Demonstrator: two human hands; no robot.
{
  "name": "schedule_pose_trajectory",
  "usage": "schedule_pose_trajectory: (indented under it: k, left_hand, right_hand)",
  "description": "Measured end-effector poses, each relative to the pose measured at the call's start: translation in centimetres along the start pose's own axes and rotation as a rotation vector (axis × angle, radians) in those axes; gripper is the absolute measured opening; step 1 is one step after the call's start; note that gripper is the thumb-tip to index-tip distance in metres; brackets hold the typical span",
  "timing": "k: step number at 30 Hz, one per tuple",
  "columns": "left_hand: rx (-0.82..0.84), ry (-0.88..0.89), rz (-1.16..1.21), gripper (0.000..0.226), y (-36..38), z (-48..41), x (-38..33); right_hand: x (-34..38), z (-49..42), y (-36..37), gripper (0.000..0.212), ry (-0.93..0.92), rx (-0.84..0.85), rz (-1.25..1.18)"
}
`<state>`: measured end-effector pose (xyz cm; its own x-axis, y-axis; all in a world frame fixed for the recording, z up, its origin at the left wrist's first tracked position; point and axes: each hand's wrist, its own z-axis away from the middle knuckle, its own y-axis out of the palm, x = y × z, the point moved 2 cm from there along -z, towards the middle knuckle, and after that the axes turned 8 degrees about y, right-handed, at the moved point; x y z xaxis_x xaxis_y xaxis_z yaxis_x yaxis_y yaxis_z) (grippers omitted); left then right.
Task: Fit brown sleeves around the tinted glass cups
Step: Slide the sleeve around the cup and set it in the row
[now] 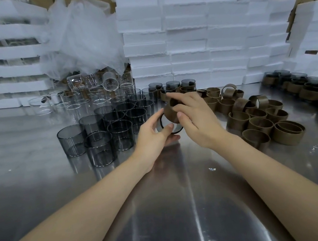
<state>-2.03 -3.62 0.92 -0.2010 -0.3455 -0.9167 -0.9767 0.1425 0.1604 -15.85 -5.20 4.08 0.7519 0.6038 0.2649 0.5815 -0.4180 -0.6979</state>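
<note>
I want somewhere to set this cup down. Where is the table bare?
Bare: the near table between the forearms, the strip left of the tinted cups, and the corner before the loose sleeves. Crowded: tinted cups, clear glasses behind them, sleeves, sleeved cups far right.

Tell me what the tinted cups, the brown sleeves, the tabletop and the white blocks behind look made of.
Tinted cups: smoky grey glass, glossy and see-through. Brown sleeves: matte, thin bands, perhaps cork or leather-like sheet; the look leaves it open. Tabletop: brushed metal, probably stainless steel, with streaky reflections. White blocks: matte foam, likely polystyrene, with rough grainy edges.
</note>
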Motion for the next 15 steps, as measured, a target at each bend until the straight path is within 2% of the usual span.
schedule_pose_trajectory:
  k: [4, 6, 9, 12, 15]
  left_hand:
    - [-0.014, -0.013, -0.013, 0.049, 0.0, -0.2, 0.2]
    - [-0.064, -0.056, 0.013, 0.042, -0.2, -0.4, 0.2]
    - [-0.115, -0.132, 0.084, 0.034, -0.6, -0.7, 0.2]
    - [-0.073, -0.087, 0.032, 0.031, -0.5, -0.6, 0.1]
    - [-0.05, -0.045, -0.056, 0.054, -0.1, -0.5, 0.1]
  right_hand:
    - [0.1, -0.2, 0.0, 0.039, 0.102, 0.066, -0.081]
    - [0.2, -0.3, -0.3, 0.042, 0.149, 0.063, -0.107]
    - [0.5, -0.6, -0.8, 0.033, 0.165, 0.002, -0.084]
    - [1.1, -0.8, -0.9, 0.027, 0.179, -0.057, -0.015]
    - [1.9, -0.8, -0.8, 0.024, 0.195, -0.092, 0.002]
